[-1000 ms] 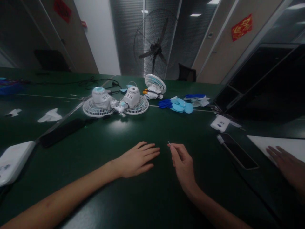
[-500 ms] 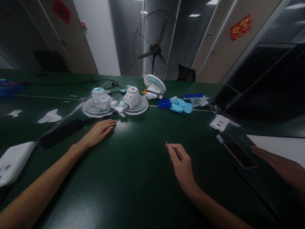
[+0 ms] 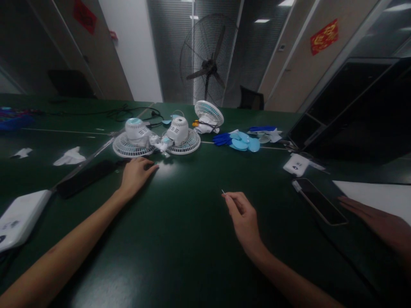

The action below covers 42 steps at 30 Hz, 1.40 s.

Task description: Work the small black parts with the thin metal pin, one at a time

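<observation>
pinching a thin pale stick (image 3: 224,192) by its lower end, the right hand (image 3: 245,220) is over the middle of the green surface (image 3: 180,239). its thumb and forefinger meet on the stick, leaving the free tip pointing up and to the left, while the other fingers curl loosely behind; whether this hand touches the surface is hard to tell.

well to the left, the left hand (image 3: 134,176) is palm down, fingers bent and thumb set apart from them. it is just in front of the left small fan (image 3: 136,130), near the end of a long black object (image 3: 85,179); i cannot tell whether its fingers have hold of anything.

the left small fan and the middle small fan (image 3: 178,130) lie grille down, with crumpled white material (image 3: 159,143) between them. behind and to the right, a third small fan (image 3: 208,112) leans tilted, a dark cable across its base. light blue blades (image 3: 245,142) lie nearby, beside something dark blue (image 3: 221,139).

farther right are a white device (image 3: 296,165), a phone (image 3: 319,203) and another person's hand (image 3: 379,220), by a white sheet (image 3: 379,194). beyond the surface stands a large dark fan (image 3: 208,66).
</observation>
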Each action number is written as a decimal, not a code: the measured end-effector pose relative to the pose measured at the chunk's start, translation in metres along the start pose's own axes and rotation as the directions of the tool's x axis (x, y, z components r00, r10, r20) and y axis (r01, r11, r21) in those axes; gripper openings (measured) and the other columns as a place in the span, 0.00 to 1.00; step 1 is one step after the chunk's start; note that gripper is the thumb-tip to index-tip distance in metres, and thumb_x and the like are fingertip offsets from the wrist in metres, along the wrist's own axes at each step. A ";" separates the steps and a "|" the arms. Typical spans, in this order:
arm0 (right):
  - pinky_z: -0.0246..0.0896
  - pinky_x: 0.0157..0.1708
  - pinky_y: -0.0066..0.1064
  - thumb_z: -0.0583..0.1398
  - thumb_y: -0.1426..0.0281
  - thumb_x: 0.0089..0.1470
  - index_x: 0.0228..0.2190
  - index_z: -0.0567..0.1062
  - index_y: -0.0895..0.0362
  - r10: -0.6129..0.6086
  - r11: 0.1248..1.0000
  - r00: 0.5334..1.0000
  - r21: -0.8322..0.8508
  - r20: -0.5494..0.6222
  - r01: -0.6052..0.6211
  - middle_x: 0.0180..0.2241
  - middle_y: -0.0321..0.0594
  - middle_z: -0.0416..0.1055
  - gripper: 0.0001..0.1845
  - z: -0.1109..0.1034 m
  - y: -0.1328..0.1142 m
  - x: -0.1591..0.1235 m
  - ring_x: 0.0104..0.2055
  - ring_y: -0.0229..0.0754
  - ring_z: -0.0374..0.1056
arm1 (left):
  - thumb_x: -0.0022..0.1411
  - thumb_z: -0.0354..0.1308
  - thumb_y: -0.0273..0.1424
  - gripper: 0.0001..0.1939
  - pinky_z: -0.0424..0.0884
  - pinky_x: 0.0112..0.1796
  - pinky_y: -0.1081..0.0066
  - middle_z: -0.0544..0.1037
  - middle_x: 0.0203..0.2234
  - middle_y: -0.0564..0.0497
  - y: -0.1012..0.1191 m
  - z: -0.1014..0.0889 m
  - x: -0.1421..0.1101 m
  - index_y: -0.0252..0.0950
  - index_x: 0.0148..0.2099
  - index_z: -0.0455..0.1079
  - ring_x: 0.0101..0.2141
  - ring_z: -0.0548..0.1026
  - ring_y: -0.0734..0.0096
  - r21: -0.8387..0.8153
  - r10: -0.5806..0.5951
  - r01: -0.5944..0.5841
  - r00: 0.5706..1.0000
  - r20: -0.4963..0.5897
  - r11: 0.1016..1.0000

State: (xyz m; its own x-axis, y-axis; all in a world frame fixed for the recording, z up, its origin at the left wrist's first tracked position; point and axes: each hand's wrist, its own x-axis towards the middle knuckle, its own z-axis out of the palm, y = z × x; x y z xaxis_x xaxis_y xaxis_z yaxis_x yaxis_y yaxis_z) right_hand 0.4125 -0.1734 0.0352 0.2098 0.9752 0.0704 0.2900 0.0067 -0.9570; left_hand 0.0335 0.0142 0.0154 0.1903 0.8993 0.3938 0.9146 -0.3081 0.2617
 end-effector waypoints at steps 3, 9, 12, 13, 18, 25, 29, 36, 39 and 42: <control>0.67 0.34 0.37 0.58 0.55 0.69 0.44 0.80 0.49 0.010 1.000 1.000 -0.004 0.001 -0.010 0.42 0.42 0.73 0.15 0.000 0.000 0.000 0.38 0.47 0.70 | 0.71 0.56 0.43 0.17 0.73 0.44 0.58 0.83 0.46 0.42 0.004 0.004 0.005 0.38 0.45 0.82 0.45 0.80 0.49 0.002 -0.027 0.027 1.000 0.009 1.000; 0.67 0.34 0.37 0.58 0.54 0.68 0.43 0.81 0.50 -0.001 1.000 1.000 -0.011 0.009 0.001 0.42 0.42 0.73 0.16 0.000 -0.002 -0.001 0.37 0.47 0.70 | 0.69 0.56 0.42 0.16 0.73 0.45 0.62 0.85 0.44 0.44 0.003 -0.001 0.005 0.38 0.46 0.79 0.43 0.81 0.52 -0.113 -0.111 0.105 0.993 -0.044 0.988; 0.68 0.34 0.38 0.58 0.54 0.68 0.43 0.81 0.50 0.001 1.000 1.000 -0.001 0.018 -0.001 0.42 0.42 0.73 0.16 -0.001 -0.003 -0.001 0.38 0.47 0.70 | 0.69 0.56 0.46 0.19 0.74 0.45 0.64 0.85 0.43 0.46 0.000 -0.010 -0.002 0.38 0.47 0.78 0.41 0.82 0.56 -0.263 -0.209 0.178 0.973 -0.094 0.948; 0.68 0.34 0.38 0.58 0.54 0.68 0.44 0.81 0.50 0.002 1.000 1.000 0.003 0.021 -0.002 0.42 0.43 0.73 0.16 -0.001 -0.003 -0.001 0.38 0.47 0.71 | 0.69 0.56 0.47 0.20 0.74 0.45 0.65 0.85 0.43 0.46 -0.002 -0.014 -0.005 0.37 0.47 0.78 0.41 0.82 0.56 -0.304 -0.237 0.196 0.966 -0.103 0.932; 0.69 0.36 0.39 0.58 0.54 0.69 0.44 0.81 0.50 -0.006 1.000 1.000 -0.003 0.022 0.006 0.43 0.43 0.74 0.16 -0.001 -0.001 0.000 0.40 0.49 0.72 | 0.67 0.58 0.53 0.25 0.76 0.46 0.63 0.85 0.44 0.46 -0.014 -0.033 -0.032 0.39 0.49 0.79 0.42 0.82 0.55 -0.313 -0.230 0.210 0.973 -0.027 0.926; 0.68 0.37 0.39 0.58 0.54 0.69 0.44 0.80 0.49 0.004 1.000 0.999 -0.009 0.038 -0.004 0.44 0.42 0.73 0.16 -0.002 0.001 0.000 0.40 0.49 0.71 | 0.68 0.58 0.53 0.24 0.76 0.48 0.59 0.83 0.50 0.46 -0.035 -0.039 -0.047 0.42 0.54 0.79 0.46 0.82 0.51 -0.221 -0.128 0.121 0.992 -0.018 0.968; 0.68 0.37 0.39 0.58 0.55 0.69 0.44 0.80 0.50 0.003 1.000 0.999 -0.021 0.045 -0.002 0.44 0.43 0.73 0.16 -0.003 0.001 0.001 0.41 0.49 0.71 | 0.69 0.57 0.53 0.24 0.75 0.51 0.56 0.83 0.52 0.45 -0.038 -0.038 -0.045 0.43 0.54 0.79 0.50 0.80 0.49 -0.224 -0.079 0.072 0.997 -0.024 0.972; 0.66 0.34 0.38 0.58 0.55 0.69 0.43 0.81 0.50 -0.012 1.000 0.999 -0.012 0.036 0.012 0.41 0.42 0.73 0.15 -0.001 -0.002 -0.001 0.37 0.47 0.70 | 0.68 0.56 0.56 0.25 0.75 0.50 0.54 0.83 0.49 0.44 -0.029 -0.040 -0.042 0.43 0.51 0.80 0.47 0.80 0.49 -0.209 -0.065 0.060 0.998 -0.017 0.976; 0.67 0.34 0.38 0.58 0.56 0.69 0.43 0.81 0.50 -0.011 1.000 0.999 -0.003 0.043 0.011 0.42 0.42 0.73 0.15 -0.001 -0.001 -0.001 0.39 0.48 0.70 | 0.68 0.55 0.57 0.27 0.75 0.50 0.51 0.83 0.48 0.44 -0.027 -0.041 -0.041 0.44 0.50 0.81 0.46 0.80 0.47 -0.194 -0.064 0.058 0.998 -0.022 0.979; 0.68 0.36 0.39 0.58 0.56 0.69 0.44 0.81 0.49 -0.014 1.000 0.999 0.008 0.052 0.014 0.43 0.42 0.73 0.14 -0.002 0.002 0.000 0.39 0.48 0.71 | 0.68 0.54 0.58 0.28 0.75 0.49 0.51 0.83 0.49 0.43 -0.027 -0.042 -0.041 0.44 0.51 0.81 0.46 0.80 0.47 -0.183 -0.060 0.058 0.998 -0.009 0.981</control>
State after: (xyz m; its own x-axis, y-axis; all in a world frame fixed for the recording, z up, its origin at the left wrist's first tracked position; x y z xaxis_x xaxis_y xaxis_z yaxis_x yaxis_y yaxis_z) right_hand 0.4148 -0.1741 0.0342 0.1570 0.9852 0.0693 0.2854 0.0219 -0.9582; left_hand -0.0137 -0.0271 0.0289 0.1317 0.9135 0.3851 0.8431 -0.3075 0.4412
